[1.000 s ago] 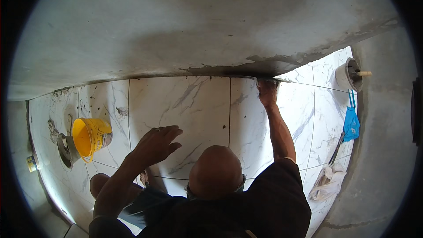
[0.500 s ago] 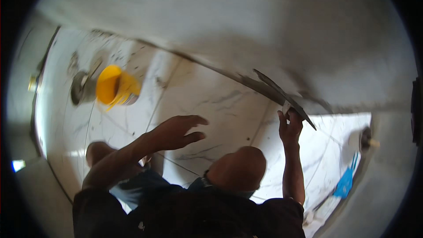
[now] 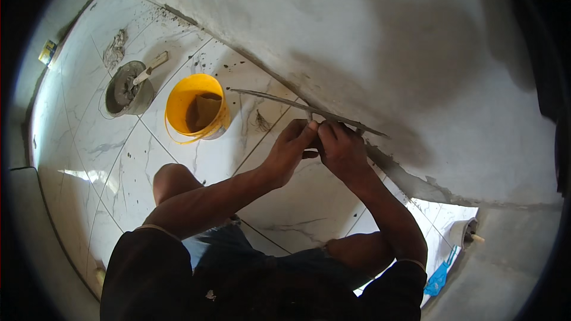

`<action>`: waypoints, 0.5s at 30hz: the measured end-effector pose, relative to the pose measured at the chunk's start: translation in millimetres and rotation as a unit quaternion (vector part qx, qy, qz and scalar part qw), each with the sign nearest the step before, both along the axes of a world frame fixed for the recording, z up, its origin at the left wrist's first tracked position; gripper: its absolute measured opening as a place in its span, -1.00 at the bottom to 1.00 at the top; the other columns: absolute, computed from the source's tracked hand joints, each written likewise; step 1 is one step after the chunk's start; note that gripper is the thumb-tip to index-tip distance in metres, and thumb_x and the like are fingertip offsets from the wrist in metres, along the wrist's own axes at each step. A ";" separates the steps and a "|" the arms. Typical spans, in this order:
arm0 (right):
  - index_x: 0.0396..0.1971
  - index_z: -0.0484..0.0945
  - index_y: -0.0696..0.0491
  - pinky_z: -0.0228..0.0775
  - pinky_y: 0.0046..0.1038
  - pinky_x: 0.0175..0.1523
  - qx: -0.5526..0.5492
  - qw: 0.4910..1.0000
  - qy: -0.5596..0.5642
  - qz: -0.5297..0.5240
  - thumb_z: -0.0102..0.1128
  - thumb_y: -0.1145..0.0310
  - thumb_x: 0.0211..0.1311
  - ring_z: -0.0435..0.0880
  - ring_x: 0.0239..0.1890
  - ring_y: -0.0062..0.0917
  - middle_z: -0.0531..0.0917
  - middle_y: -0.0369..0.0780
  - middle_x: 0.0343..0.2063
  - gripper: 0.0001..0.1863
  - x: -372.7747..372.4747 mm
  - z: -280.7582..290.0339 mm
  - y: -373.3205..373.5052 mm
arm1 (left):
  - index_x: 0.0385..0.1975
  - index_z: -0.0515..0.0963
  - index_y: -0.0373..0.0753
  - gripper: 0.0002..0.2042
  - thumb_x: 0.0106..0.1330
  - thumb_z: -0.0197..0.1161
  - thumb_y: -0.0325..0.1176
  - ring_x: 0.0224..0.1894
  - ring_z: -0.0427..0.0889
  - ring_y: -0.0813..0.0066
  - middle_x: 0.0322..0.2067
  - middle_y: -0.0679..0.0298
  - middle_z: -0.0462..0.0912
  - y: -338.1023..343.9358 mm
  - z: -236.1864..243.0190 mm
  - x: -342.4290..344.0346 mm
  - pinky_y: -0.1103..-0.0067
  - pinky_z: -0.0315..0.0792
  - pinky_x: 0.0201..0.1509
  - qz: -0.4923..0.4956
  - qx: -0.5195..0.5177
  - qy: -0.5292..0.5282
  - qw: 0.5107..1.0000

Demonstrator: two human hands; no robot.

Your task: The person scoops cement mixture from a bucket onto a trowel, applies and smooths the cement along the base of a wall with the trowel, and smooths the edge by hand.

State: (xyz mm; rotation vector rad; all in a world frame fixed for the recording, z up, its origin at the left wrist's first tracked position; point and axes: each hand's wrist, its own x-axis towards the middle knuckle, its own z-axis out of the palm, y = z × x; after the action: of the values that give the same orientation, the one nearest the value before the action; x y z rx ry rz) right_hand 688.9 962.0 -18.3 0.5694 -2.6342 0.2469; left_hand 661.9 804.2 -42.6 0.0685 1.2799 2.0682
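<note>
A long, thin-edged plastering trowel point(image 3: 266, 96), smeared with mortar, is seen nearly edge-on beside the base of the wall. Both hands are at its handle, which they mostly hide. My right hand point(image 3: 344, 147) is closed around the handle on the right. Against its front end my left hand point(image 3: 289, 150) is closed too, thumb and fingers pinching there. The blade's far side faces the grey plastered wall point(image 3: 357, 41); whether it touches the wall I cannot tell.
A yellow bucket point(image 3: 173, 107) with brownish contents stands left on the marble-patterned tiles. Beyond it is a grey mortar bucket point(image 3: 113, 107) with a handled tool in it. A crumpled rag point(image 3: 115, 49) lies farther back. At right are another container point(image 3: 461, 233) and a blue bag point(image 3: 437, 280).
My left hand has moved right and closed at the trowel's handle beside my right hand. The trowel has shifted left and lies flatter along the wall's base. The view has turned.
</note>
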 end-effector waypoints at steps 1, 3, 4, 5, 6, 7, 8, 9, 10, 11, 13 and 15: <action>-0.40 0.42 0.04 0.50 -0.34 -0.28 0.004 1.000 -0.010 0.000 0.20 0.48 0.05 0.62 -0.42 -0.40 0.54 -0.26 -0.42 -0.86 -7.5 -2.2 -11.5 | 0.09 0.31 -0.27 -0.56 0.48 -0.03 -0.01 -0.02 0.54 0.44 -0.06 0.23 0.50 -8.5 -4.3 -9.2 0.43 0.42 0.06 0.003 0.026 -0.032 0.999; -0.37 0.44 0.07 0.50 -0.26 -0.21 0.009 0.998 -0.068 -0.012 0.21 0.49 0.02 0.62 -0.39 -0.36 0.54 -0.24 -0.39 -0.83 -24.9 -7.2 -37.2 | 0.09 0.30 -0.29 -0.57 0.49 -0.03 -0.03 -0.05 0.56 0.43 -0.09 0.23 0.52 -26.8 -8.8 -26.3 0.44 0.43 0.04 0.012 0.058 -0.075 0.995; -0.37 0.44 0.07 0.50 -0.26 -0.21 0.018 0.997 -0.077 -0.005 0.21 0.49 0.02 0.62 -0.39 -0.36 0.54 -0.24 -0.39 -0.83 -34.2 -6.2 -46.7 | 0.07 0.33 -0.30 -0.58 0.49 -0.02 -0.05 -0.06 0.57 0.44 -0.12 0.22 0.53 -31.9 -7.4 -35.5 0.46 0.44 0.03 0.037 0.066 -0.084 0.994; -0.32 0.46 0.09 0.49 -0.25 -0.14 0.018 0.997 -0.071 -0.025 0.21 0.48 0.03 0.63 -0.32 -0.33 0.55 -0.20 -0.32 -0.81 -43.2 -7.4 -57.5 | 0.04 0.35 -0.32 -0.60 0.49 -0.01 -0.07 -0.08 0.58 0.44 -0.15 0.21 0.54 -39.5 -6.2 -46.1 0.48 0.45 0.01 0.064 0.067 -0.089 0.992; -0.27 0.49 0.11 0.48 -0.24 -0.08 0.018 0.997 -0.066 -0.045 0.21 0.47 0.05 0.63 -0.24 -0.30 0.57 -0.16 -0.25 -0.79 -51.5 -7.7 -69.5 | 0.04 0.35 -0.32 -0.60 0.49 -0.01 -0.07 -0.08 0.58 0.44 -0.15 0.21 0.54 -45.2 -8.1 -57.1 0.48 0.45 0.01 0.074 0.068 -0.095 0.990; -0.27 0.49 0.11 0.48 -0.24 -0.08 0.016 0.997 -0.069 -0.035 0.21 0.47 0.05 0.63 -0.24 -0.30 0.57 -0.16 -0.25 -0.79 -60.2 -4.9 -85.2 | 0.01 0.37 -0.35 -0.60 0.48 0.00 -0.08 -0.10 0.58 0.45 -0.18 0.19 0.56 -51.2 -10.3 -69.5 0.49 0.46 0.00 0.091 0.043 -0.060 0.993; -0.21 0.50 0.14 0.46 -0.23 -0.01 0.002 0.998 -0.048 -0.042 0.21 0.46 0.07 0.62 -0.15 -0.27 0.57 -0.12 -0.18 -0.76 -65.0 -1.3 -98.2 | -0.03 0.39 -0.37 -0.60 0.48 0.01 -0.09 -0.11 0.59 0.46 -0.20 0.17 0.57 -56.6 -12.0 -81.4 0.49 0.46 0.00 0.104 0.020 -0.027 0.994; -0.16 0.51 0.16 0.43 -0.22 0.05 -0.013 0.998 -0.027 -0.052 0.21 0.45 0.10 0.60 -0.06 -0.24 0.57 -0.08 -0.10 -0.72 -68.2 2.1 -109.6 | -0.03 0.39 -0.37 -0.60 0.48 0.01 -0.09 -0.11 0.59 0.46 -0.20 0.17 0.57 -62.8 -14.0 -95.0 0.49 0.46 0.00 0.107 0.021 -0.031 0.994; -0.16 0.51 0.16 0.43 -0.22 0.05 -0.012 0.998 -0.033 -0.054 0.21 0.45 0.10 0.60 -0.06 -0.24 0.57 -0.08 -0.10 -0.72 -65.9 6.2 -116.2 | -0.05 0.40 -0.39 -0.60 0.48 0.01 -0.10 -0.15 0.60 0.45 -0.25 0.15 0.59 -67.1 -14.5 -109.2 0.49 0.47 -0.01 0.128 -0.013 -0.005 0.992; -0.12 0.52 0.16 0.42 -0.24 0.09 -0.019 0.998 -0.062 -0.028 0.21 0.42 0.12 0.57 0.00 -0.22 0.57 -0.08 -0.07 -0.70 -59.3 8.5 -121.9 | -0.08 0.42 -0.41 -0.61 0.47 0.01 -0.11 -0.18 0.62 0.45 -0.29 0.14 0.61 -73.1 -18.1 -122.6 0.49 0.47 -0.01 0.144 -0.049 0.019 0.988; -0.08 0.52 0.17 0.40 -0.25 0.13 -0.020 0.994 -0.100 -0.031 0.21 0.39 0.14 0.54 0.06 -0.21 0.57 -0.07 -0.03 -0.67 -43.3 3.4 -129.8 | -0.10 0.40 -0.43 -0.59 0.49 -0.05 -0.10 -0.25 0.64 0.40 -0.39 0.09 0.67 -84.9 -31.7 -153.7 0.49 0.48 -0.02 0.180 -0.057 0.086 0.978; -0.08 0.52 0.14 0.41 -0.22 0.09 -0.098 0.963 -0.251 0.014 0.23 0.34 0.14 0.57 0.02 -0.23 0.58 -0.09 -0.04 -0.65 -15.8 -22.1 -133.7 | -0.23 0.46 -0.36 -0.59 0.47 -0.06 -0.05 -0.33 0.62 0.37 -0.45 0.10 0.67 -103.8 -48.6 -183.6 0.47 0.46 -0.13 0.222 -0.044 0.107 0.968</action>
State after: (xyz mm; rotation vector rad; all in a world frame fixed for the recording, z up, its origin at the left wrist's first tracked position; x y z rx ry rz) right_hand 673.0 828.3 -40.4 0.5306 -3.0311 0.7404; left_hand 478.3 700.4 -91.2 -0.0404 1.6369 2.4269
